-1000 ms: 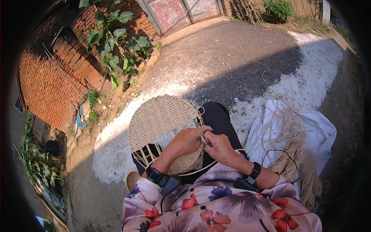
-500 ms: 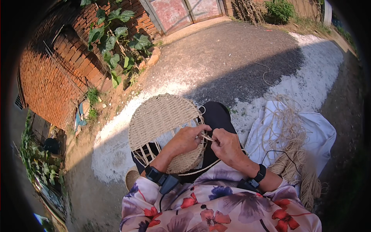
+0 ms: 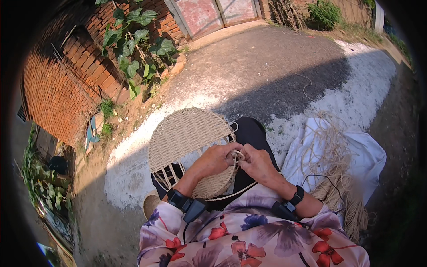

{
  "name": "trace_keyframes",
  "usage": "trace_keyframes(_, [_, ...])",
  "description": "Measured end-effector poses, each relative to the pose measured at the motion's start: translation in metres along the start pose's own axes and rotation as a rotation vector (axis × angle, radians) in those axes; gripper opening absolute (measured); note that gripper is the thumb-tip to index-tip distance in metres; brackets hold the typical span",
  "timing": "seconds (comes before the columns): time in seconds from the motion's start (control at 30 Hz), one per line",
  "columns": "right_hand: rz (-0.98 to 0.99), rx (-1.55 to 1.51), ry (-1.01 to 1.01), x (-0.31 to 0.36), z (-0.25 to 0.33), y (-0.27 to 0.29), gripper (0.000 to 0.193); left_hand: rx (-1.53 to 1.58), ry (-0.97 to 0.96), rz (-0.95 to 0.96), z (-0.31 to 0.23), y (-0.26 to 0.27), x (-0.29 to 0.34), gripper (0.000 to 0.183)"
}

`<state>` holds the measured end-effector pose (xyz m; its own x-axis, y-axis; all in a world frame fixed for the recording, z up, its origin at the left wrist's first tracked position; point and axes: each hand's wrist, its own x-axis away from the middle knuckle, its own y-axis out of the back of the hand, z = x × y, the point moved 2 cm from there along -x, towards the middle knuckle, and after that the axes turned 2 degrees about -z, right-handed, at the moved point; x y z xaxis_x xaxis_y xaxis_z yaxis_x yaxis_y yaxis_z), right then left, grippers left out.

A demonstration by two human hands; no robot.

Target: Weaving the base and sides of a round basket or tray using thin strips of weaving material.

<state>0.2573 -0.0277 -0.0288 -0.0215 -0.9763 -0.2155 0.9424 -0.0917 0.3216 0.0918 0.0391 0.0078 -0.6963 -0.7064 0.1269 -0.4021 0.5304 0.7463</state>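
Across my lap lies a round-ended woven cord panel, tan, with an unwoven band of bare ribs across its middle. At its right edge my left hand is closed, pinching a strand of tan cord. My right hand is closed on the same cord and touches the left hand's fingertips. Between the fingers the cord bends into a small loop. A longer length of cord runs below the hands along the panel's lower right side. The fingertips partly hide the panel's edge there.
To my right, a bundle of loose tan cord lies on a white cloth. A small woven round piece sits by my left leg. Leafy vines and a brick wall stand at the far left, a faded double door beyond.
My right hand has moved left and slightly up until it meets the left hand. The cord between them has gone from a drawn strand to a small loop.
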Motion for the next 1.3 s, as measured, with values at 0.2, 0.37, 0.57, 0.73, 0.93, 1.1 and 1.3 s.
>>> trace_keyframes(0.2, [-0.028, 0.149, 0.315, 0.015, 0.022, 0.024, 0.016, 0.186, 0.073, 0.141, 0.003, 0.009, -0.005, 0.049])
trace_keyframes(0.37, [0.069, 0.363, 0.574, 0.001, 0.012, -0.005, 0.014, 0.341, 0.153, 0.226, 0.003, 0.016, -0.007, 0.044])
trace_keyframes(0.57, [0.112, 0.561, 0.591, 0.001, 0.010, -0.019, 0.011, 0.338, 0.135, 0.172, 0.002, 0.015, -0.001, 0.044])
trace_keyframes(0.73, [0.079, 0.251, 0.576, 0.000, 0.026, -0.015, 0.011, 0.263, 0.028, -0.174, 0.001, 0.007, 0.012, 0.048])
trace_keyframes(0.93, [0.272, -0.554, -0.109, -0.008, 0.024, 0.018, 0.012, 0.173, -0.036, -0.390, 0.007, 0.005, 0.028, 0.036])
trace_keyframes(1.1, [0.190, 0.070, 0.060, -0.004, 0.020, 0.029, 0.014, 0.007, -0.111, -0.399, -0.007, -0.005, 0.032, 0.026])
trace_keyframes(1.3, [0.112, 0.715, 0.402, 0.003, 0.021, 0.009, 0.007, 0.043, -0.083, -0.490, -0.011, -0.002, 0.030, 0.028])
